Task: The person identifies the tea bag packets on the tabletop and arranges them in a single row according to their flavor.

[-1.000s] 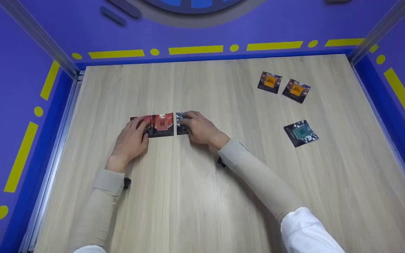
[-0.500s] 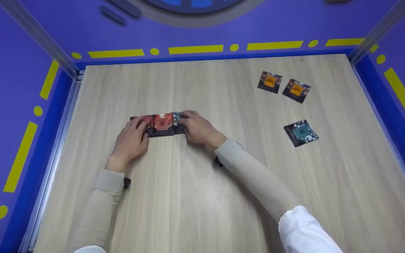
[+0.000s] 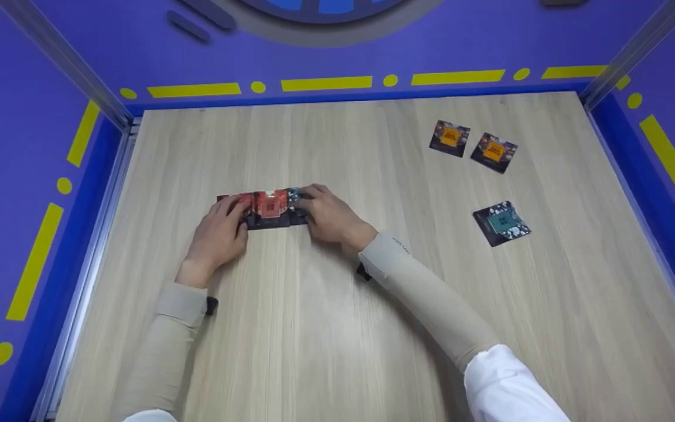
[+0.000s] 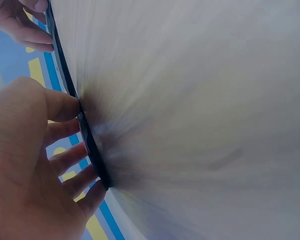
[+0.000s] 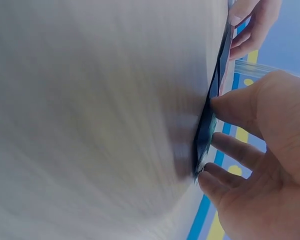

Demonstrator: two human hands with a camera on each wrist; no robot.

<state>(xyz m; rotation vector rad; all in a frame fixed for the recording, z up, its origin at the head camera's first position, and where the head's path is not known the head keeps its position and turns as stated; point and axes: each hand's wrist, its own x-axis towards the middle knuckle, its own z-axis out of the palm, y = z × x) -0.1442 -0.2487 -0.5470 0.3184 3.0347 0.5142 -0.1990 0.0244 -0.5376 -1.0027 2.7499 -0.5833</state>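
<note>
- Teal card [image 3: 295, 212] has slid left, meeting middle red card [image 3: 269, 206].
- Table [image 3: 314, 328] stretches wide before this card's edge.
- Right hand [image 3: 333, 215] grips teal card; left hand [image 3: 214, 234] grips left red card [image 3: 246, 196].

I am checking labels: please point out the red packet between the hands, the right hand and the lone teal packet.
Red packet [image 3: 270, 207]: head view, printed centre.
Right hand [image 3: 333, 214]: head view, its back.
Lone teal packet [image 3: 502, 221]: head view, printed centre.

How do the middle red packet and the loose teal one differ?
The red packet has a red label, the teal packet a teal one. The red packet sits nearly straight between the left hand and right hand; the teal packet lies askew, apart. Both show a dark band.
</note>
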